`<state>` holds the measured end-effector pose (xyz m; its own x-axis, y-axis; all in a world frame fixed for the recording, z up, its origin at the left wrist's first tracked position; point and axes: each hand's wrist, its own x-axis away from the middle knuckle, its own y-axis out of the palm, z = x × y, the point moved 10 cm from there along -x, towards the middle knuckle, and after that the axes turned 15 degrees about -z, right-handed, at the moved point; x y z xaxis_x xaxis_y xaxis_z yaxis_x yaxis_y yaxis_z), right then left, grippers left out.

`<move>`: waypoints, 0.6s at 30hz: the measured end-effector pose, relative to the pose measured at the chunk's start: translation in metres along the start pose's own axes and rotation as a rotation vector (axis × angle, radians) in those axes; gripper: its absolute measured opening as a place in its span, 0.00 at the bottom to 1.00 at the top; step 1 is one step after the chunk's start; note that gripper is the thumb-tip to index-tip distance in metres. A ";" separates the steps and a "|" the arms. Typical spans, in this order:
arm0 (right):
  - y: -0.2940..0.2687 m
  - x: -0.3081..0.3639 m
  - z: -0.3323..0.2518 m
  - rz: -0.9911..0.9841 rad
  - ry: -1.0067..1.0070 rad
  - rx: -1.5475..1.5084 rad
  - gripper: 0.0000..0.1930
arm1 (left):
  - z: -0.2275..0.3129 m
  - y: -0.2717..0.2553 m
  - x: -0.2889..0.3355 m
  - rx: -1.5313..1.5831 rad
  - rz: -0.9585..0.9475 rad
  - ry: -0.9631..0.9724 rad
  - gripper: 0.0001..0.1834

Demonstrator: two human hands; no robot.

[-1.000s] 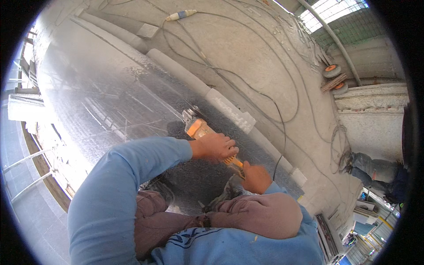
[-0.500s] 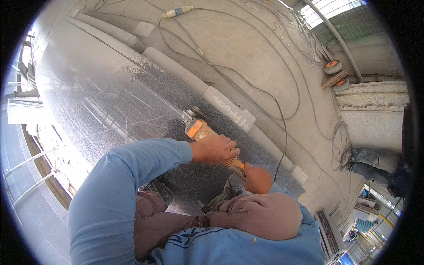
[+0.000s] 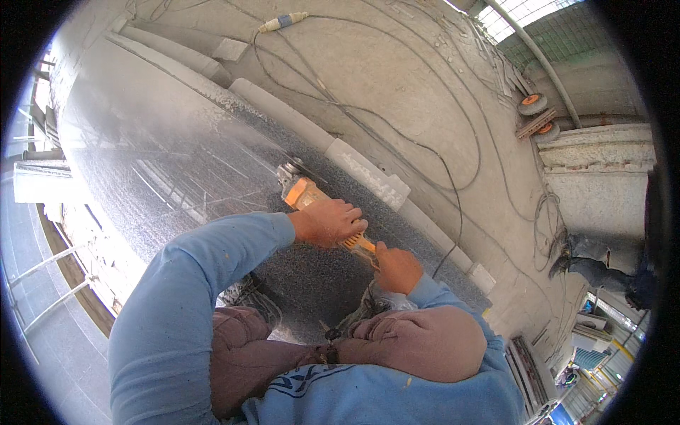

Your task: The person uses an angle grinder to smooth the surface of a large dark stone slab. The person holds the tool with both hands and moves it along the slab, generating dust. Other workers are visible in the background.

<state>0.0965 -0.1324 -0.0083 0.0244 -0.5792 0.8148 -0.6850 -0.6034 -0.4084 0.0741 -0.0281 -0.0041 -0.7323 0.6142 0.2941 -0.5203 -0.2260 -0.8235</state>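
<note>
An orange angle grinder (image 3: 303,193) is held in both my hands over a dark speckled stone slab (image 3: 304,283). My left hand (image 3: 330,222) wraps round the body just behind its metal head. Further back, my right hand (image 3: 398,269) grips the rear end of the handle. The disc sits at the slab's surface near its far right edge, and pale dust streams from it toward the upper left. Whitish dust covers much of the slab there. My fingers' undersides are hidden.
Pale stone blocks (image 3: 361,172) line the slab's far right side. A black cable (image 3: 453,191) loops across the dusty floor to a plug connector (image 3: 285,21). Small orange-hubbed wheels (image 3: 533,105) lie at the upper right. Stacked slabs (image 3: 528,372) stand at the lower right.
Both hands have shifted the grinder up and to the left along the slab's edge. The dust-marked strip has altered near the disc. My grip looks the same.
</note>
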 end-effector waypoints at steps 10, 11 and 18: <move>0.001 0.020 0.005 -0.021 0.062 0.035 0.20 | 0.014 -0.002 -0.008 0.010 0.071 0.056 0.29; 0.003 0.027 0.006 -0.025 0.075 0.032 0.20 | 0.019 -0.001 -0.011 0.018 0.095 0.070 0.29; 0.015 0.062 0.025 -0.063 0.295 0.049 0.18 | 0.052 -0.010 -0.032 0.059 0.099 0.083 0.25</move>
<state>0.1063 -0.1911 0.0257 -0.1516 -0.3602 0.9205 -0.6526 -0.6629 -0.3669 0.0798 -0.0846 0.0200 -0.7435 0.6469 0.1696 -0.4741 -0.3311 -0.8158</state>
